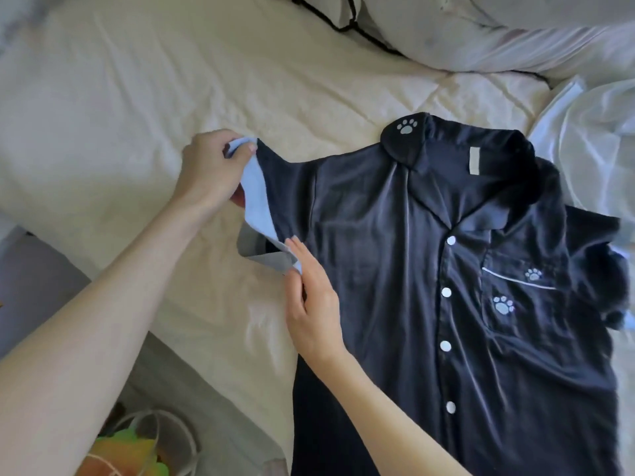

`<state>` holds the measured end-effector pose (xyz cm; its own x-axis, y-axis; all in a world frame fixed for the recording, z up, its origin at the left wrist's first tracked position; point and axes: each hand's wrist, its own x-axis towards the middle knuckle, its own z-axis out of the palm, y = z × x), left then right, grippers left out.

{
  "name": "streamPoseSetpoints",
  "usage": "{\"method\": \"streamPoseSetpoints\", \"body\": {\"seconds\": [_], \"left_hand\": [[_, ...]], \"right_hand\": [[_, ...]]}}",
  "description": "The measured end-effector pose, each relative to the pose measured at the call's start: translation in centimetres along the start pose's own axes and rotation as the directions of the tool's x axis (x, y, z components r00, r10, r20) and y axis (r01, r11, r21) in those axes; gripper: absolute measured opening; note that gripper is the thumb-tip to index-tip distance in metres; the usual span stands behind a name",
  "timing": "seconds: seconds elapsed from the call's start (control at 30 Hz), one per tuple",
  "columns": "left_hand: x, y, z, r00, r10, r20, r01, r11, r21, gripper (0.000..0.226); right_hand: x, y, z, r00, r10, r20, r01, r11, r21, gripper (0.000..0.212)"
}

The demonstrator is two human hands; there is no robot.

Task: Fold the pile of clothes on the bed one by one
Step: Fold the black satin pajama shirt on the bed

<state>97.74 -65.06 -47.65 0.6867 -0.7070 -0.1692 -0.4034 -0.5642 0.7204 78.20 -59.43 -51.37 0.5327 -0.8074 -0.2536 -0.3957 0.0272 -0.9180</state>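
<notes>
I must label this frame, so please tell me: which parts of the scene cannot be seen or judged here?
- Shirt hem: cut off by the bottom edge of the head view.
- Far sleeve: bunched, its cuff mostly hidden in folds.
- Label: too small to read.
- Left hand fingertips: hidden by the cuff it pinches.
- Right hand thumb: hidden behind the fingers.
- Basket: blurred, cut off at the bottom.

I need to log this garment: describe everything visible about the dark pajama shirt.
The dark pajama shirt looks satiny, navy-black, lying front up and buttoned on the cream bed. It has white buttons, a notched collar, paw prints, a piped chest pocket and light blue sleeve cuffs. The left hand pinches one cuff; the right hand pinches its lower end.
</notes>
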Motion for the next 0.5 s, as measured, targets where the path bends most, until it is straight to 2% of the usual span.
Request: {"method": "streamPoseSetpoints", "body": {"seconds": [0.07, 0.13, 0.17, 0.2, 0.23, 0.27, 0.33, 0.37, 0.43, 0.5], "left_hand": [[-1.3, 3.7, 2.2, 0.978, 0.086, 0.193, -0.065, 0.992, -0.112, 0.027], [-3.4, 6.9, 5.0, 0.873, 0.136, 0.468, 0.000, 0.960, -0.280, 0.025], [-4.3, 7.9, 6.3, 0.807, 0.143, 0.573, 0.050, 0.950, -0.308, 0.029], [-4.9, 8.1, 7.4, 0.771, 0.134, 0.623, 0.075, 0.952, -0.298, 0.031], [-5.4, 7.5, 8.3, 0.779, 0.101, 0.619, 0.087, 0.960, -0.267, 0.029], [-5.7, 6.4, 8.8, 0.824, 0.047, 0.565, 0.099, 0.970, -0.224, 0.025], [-6.0, 3.1, 9.2, 0.921, -0.109, 0.375, 0.149, 0.986, -0.079, 0.020], [-6.4, 1.3, 9.1, 0.941, -0.180, 0.285, 0.188, 0.982, 0.001, 0.019], [-7.7, -1.6, 9.0, 0.930, -0.295, 0.221, 0.291, 0.955, 0.052, 0.019], [-9.4, -3.1, 9.7, 0.889, -0.358, 0.286, 0.368, 0.930, 0.022, 0.024]], "right_hand": [[-1.9, 0.2, -2.0, 0.989, 0.122, -0.082, -0.106, 0.979, 0.176, 0.042], [-3.4, 1.5, -4.0, 0.972, 0.206, -0.112, -0.182, 0.964, 0.195, 0.043], [-4.1, 2.3, -5.0, 0.959, 0.263, -0.108, -0.240, 0.952, 0.190, 0.040], [-4.7, 3.2, -6.1, 0.943, 0.317, -0.103, -0.296, 0.939, 0.174, 0.037], [-5.3, 4.1, -7.0, 0.928, 0.360, -0.101, -0.344, 0.928, 0.140, 0.035], [-5.7, 4.9, -7.9, 0.912, 0.399, -0.099, -0.390, 0.915, 0.100, 0.031], [-5.8, 5.8, -9.5, 0.869, 0.476, -0.135, -0.470, 0.879, 0.079, 0.018], [-5.3, 6.2, -10.0, 0.849, 0.498, -0.178, -0.492, 0.867, 0.080, 0.017], [-3.3, 6.5, -10.7, 0.799, 0.539, -0.266, -0.540, 0.838, 0.075, 0.025], [-0.8, 6.8, -10.9, 0.703, 0.649, -0.290, -0.642, 0.755, 0.134, 0.034]]}}
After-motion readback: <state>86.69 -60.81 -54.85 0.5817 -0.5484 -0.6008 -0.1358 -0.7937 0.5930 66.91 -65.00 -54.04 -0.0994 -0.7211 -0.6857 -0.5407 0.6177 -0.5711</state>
